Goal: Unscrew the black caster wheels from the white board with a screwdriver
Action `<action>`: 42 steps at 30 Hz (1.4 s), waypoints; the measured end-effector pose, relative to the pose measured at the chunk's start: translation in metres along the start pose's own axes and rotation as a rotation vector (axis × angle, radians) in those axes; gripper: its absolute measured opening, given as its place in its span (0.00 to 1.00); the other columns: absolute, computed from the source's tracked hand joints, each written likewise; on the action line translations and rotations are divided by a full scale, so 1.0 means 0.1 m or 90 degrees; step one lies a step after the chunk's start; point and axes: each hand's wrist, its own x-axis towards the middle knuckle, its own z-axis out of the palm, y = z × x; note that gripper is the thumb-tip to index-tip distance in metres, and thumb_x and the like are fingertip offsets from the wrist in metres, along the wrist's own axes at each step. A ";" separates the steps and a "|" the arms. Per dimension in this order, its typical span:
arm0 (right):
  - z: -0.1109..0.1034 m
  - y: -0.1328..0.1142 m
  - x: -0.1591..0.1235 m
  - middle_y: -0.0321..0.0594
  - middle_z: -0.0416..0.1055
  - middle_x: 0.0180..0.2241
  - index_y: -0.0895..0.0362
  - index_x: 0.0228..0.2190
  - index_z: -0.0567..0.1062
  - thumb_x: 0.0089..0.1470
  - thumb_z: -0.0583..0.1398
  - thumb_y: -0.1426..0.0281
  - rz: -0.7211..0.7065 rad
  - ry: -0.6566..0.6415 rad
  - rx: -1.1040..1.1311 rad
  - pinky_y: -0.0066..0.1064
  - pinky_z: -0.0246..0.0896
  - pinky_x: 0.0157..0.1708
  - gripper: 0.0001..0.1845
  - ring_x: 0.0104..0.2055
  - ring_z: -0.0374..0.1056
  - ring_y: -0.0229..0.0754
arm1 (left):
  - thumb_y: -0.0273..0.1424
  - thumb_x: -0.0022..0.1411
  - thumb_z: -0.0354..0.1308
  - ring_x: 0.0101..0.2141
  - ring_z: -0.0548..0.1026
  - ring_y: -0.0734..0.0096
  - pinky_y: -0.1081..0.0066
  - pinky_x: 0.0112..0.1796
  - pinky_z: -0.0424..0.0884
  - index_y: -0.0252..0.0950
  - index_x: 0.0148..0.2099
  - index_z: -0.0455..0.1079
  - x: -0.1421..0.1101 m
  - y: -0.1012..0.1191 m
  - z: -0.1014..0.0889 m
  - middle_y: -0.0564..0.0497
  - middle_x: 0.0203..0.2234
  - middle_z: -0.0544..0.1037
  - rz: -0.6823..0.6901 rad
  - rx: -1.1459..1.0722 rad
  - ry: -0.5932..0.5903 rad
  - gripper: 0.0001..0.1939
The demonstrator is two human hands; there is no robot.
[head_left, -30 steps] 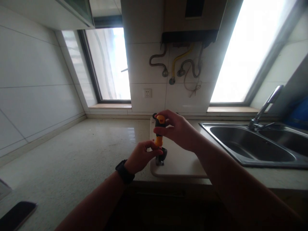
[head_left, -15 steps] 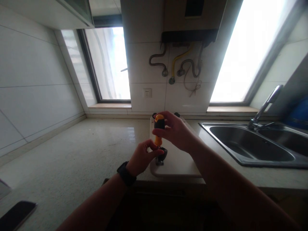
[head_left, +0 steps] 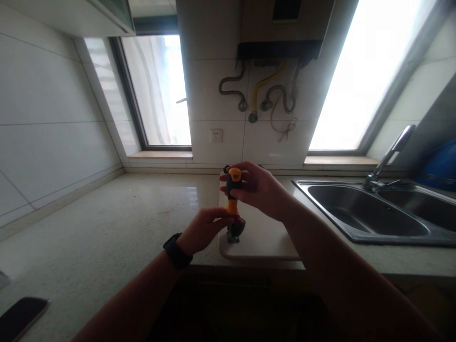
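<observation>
No writing is legible. Your right hand (head_left: 261, 190) grips the upright orange-and-black screwdriver (head_left: 233, 190); your left fingers (head_left: 228, 219) pinch at its lower end, above the dark caster (head_left: 235, 228) on the white board (head_left: 267, 237). The tip is hidden.

Speckled countertop (head_left: 142, 204): supports white round-cornered panel (head_left: 265, 232) at center, flat dark object (head_left: 23, 313) at near left; double-bowl sink (head_left: 423, 231) inset at right.

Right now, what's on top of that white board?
A dark piece stands on the white board, below an orange tool. The right hand covers some of the board; what's there is hidden.
</observation>
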 end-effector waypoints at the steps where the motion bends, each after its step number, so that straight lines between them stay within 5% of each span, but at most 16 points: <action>1: 0.00 0.00 0.00 0.41 0.77 0.48 0.52 0.45 0.71 0.48 0.71 0.69 -0.010 0.013 -0.016 0.41 0.75 0.49 0.23 0.46 0.78 0.41 | 0.37 0.67 0.66 0.46 0.82 0.60 0.57 0.53 0.75 0.38 0.45 0.83 0.00 0.00 0.01 0.46 0.44 0.86 -0.005 0.015 0.017 0.10; 7: 0.12 -0.04 0.02 0.30 0.71 0.30 0.54 0.37 0.77 0.42 0.75 0.64 -0.041 0.110 -0.070 0.30 0.71 0.31 0.21 0.31 0.70 0.35 | 0.40 0.60 0.71 0.40 0.83 0.59 0.58 0.48 0.76 0.39 0.43 0.84 -0.02 0.06 0.05 0.48 0.39 0.87 -0.054 0.062 0.076 0.12; 13: 0.24 0.01 -0.02 0.36 0.75 0.37 0.54 0.41 0.73 0.47 0.74 0.63 -0.057 0.146 -0.094 0.35 0.72 0.39 0.22 0.37 0.72 0.38 | 0.41 0.55 0.74 0.34 0.79 0.63 0.62 0.41 0.73 0.37 0.36 0.81 -0.03 0.07 0.09 0.50 0.32 0.85 -0.064 0.094 0.147 0.14; 19: 0.22 0.00 -0.03 0.36 0.73 0.36 0.53 0.42 0.74 0.49 0.72 0.58 -0.039 0.143 -0.211 0.34 0.70 0.33 0.22 0.34 0.70 0.38 | 0.44 0.56 0.73 0.30 0.75 0.69 0.66 0.35 0.71 0.35 0.34 0.74 -0.03 0.06 0.14 0.52 0.29 0.81 -0.055 0.098 0.160 0.18; 24: 0.25 -0.04 -0.03 0.39 0.76 0.39 0.55 0.44 0.73 0.49 0.69 0.65 -0.036 0.140 -0.148 0.38 0.75 0.40 0.20 0.38 0.75 0.40 | 0.45 0.52 0.76 0.29 0.72 0.71 0.68 0.34 0.69 0.36 0.31 0.70 -0.02 0.02 0.12 0.54 0.27 0.78 -0.042 0.132 0.200 0.21; 27: 0.25 -0.04 -0.01 0.42 0.78 0.41 0.57 0.46 0.74 0.49 0.65 0.70 -0.041 0.124 -0.129 0.40 0.75 0.45 0.20 0.42 0.76 0.42 | 0.42 0.54 0.75 0.33 0.75 0.68 0.66 0.38 0.71 0.37 0.38 0.73 -0.01 0.02 0.08 0.52 0.32 0.80 -0.011 0.145 0.167 0.19; 33: 0.22 -0.02 0.03 0.45 0.79 0.44 0.56 0.44 0.73 0.44 0.60 0.73 0.002 0.115 0.010 0.45 0.74 0.50 0.21 0.43 0.77 0.44 | 0.38 0.71 0.61 0.45 0.80 0.62 0.60 0.49 0.74 0.38 0.54 0.77 -0.01 0.08 -0.04 0.45 0.45 0.83 0.014 0.053 -0.026 0.14; 37: 0.21 -0.04 0.01 0.45 0.76 0.45 0.57 0.46 0.75 0.49 0.60 0.70 -0.015 0.124 -0.051 0.43 0.72 0.50 0.20 0.45 0.74 0.44 | 0.36 0.68 0.64 0.42 0.81 0.64 0.61 0.47 0.75 0.37 0.47 0.81 -0.01 0.07 -0.04 0.46 0.42 0.85 -0.004 0.022 -0.010 0.10; 42: 0.22 -0.02 -0.05 0.41 0.71 0.45 0.51 0.54 0.74 0.53 0.67 0.59 -0.011 0.135 -0.215 0.38 0.72 0.40 0.28 0.38 0.70 0.40 | 0.36 0.63 0.69 0.37 0.80 0.65 0.62 0.43 0.74 0.35 0.43 0.80 0.00 0.04 0.02 0.48 0.36 0.84 -0.030 0.019 0.054 0.10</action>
